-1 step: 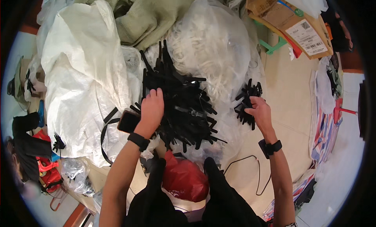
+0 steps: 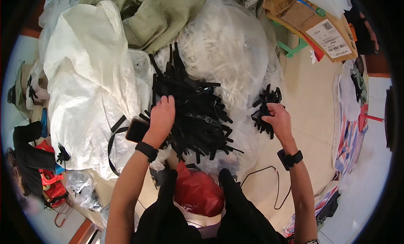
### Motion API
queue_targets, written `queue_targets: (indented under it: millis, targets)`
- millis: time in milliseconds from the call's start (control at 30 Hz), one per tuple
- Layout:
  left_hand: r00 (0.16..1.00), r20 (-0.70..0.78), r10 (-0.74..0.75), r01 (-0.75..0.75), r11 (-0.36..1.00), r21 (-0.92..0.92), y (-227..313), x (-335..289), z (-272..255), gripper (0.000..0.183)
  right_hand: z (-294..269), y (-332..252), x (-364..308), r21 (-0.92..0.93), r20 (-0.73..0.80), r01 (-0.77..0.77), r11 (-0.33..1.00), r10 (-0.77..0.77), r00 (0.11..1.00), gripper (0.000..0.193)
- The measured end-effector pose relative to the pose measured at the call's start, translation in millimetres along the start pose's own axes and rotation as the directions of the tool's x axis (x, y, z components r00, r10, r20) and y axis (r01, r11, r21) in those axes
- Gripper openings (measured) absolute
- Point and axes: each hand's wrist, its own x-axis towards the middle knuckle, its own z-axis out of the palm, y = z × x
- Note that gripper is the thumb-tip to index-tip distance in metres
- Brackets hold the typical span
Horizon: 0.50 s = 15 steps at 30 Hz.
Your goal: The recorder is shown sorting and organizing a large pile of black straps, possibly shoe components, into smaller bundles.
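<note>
A thick pile of black strap-like strips [image 2: 198, 113], some with clear or shiny buckle-like parts, lies in front of me on crumpled plastic. My left hand [image 2: 162, 117] rests on the pile's left edge, its fingers stretched forward over the strips. A dark phone-like device [image 2: 137, 130] sits beside that wrist. To the right is a smaller, spread cluster of black strips [image 2: 264, 103]. My right hand [image 2: 278, 120] is at its right side, with thumb and bent fingers apart and their tips against the cluster. Both wrists wear black bands.
A clear bag of white strips [image 2: 231, 46] stands behind the pile. On the left lies a large white sack [image 2: 88, 75]. A cardboard box [image 2: 313, 27] is at the back right, above a green stool [image 2: 292, 48]. Between my legs is a red bag [image 2: 198, 193]; a thin cable [image 2: 275, 189] crosses the floor.
</note>
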Motion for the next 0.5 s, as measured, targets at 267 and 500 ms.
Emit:
queue_targets:
  millis: [267, 500]
  targets:
    - [0.961, 0.259, -0.096, 0.270, 0.530, -0.804, -5.4, -7.3, -58.7, 0.013, 25.0, -55.4, -18.7, 0.355, 0.244, 0.107, 0.929, -0.202, 0.949, 0.037]
    - [0.745, 0.639, 0.193, 0.651, 0.003, -0.759, 52.4, -24.6, -112.9, 0.022, 66.3, -138.5, -30.4, 0.800, 0.559, -0.466, 0.378, -0.187, 0.808, 0.024]
